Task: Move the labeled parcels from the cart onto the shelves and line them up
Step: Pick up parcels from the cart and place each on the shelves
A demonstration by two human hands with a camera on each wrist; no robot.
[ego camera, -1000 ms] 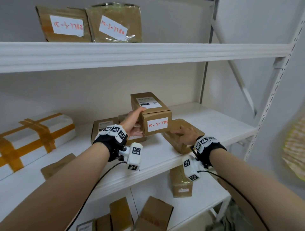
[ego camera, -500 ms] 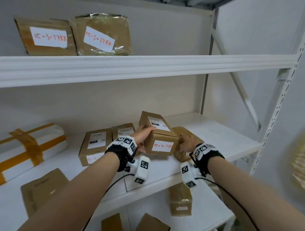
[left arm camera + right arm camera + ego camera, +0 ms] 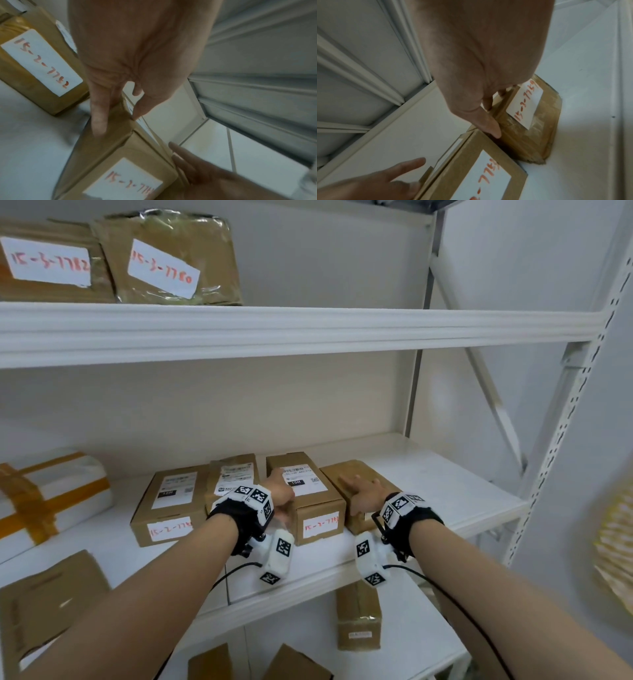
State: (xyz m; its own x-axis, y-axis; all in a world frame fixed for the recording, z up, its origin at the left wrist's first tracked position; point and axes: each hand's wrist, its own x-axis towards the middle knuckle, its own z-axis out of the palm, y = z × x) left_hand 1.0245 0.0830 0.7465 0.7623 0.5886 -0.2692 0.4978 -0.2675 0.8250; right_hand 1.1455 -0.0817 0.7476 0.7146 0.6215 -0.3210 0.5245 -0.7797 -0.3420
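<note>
A brown box with a red-numbered front label [image 3: 320, 525] [image 3: 120, 155] [image 3: 488, 175] stands on the middle shelf [image 3: 428, 474], between two other labeled boxes. My left hand [image 3: 279, 498] [image 3: 118, 121] is at its left side, fingers straight along that face, thumb tip on the top edge. The right-hand box [image 3: 356, 474] [image 3: 527, 121] lies tight beside it. My right hand [image 3: 359, 491] [image 3: 489, 121] rests flat on its top, thumb in the gap between the boxes. On the left sits another labeled box [image 3: 169, 505] [image 3: 42, 60].
A further box [image 3: 233, 474] stands behind my left wrist. Two labeled parcels [image 3: 44, 261] [image 3: 168, 261] stand on the upper shelf. A white parcel with orange tape [image 3: 48, 498] and a flat brown one [image 3: 44, 604] lie at the left. More boxes [image 3: 358, 618] sit below. A perforated upright [image 3: 565, 440] bounds the right.
My left hand has lowered the labeled box from the air onto the shelf between its neighbours. The right hand stayed on the right-hand box, which now lies straighter.
</note>
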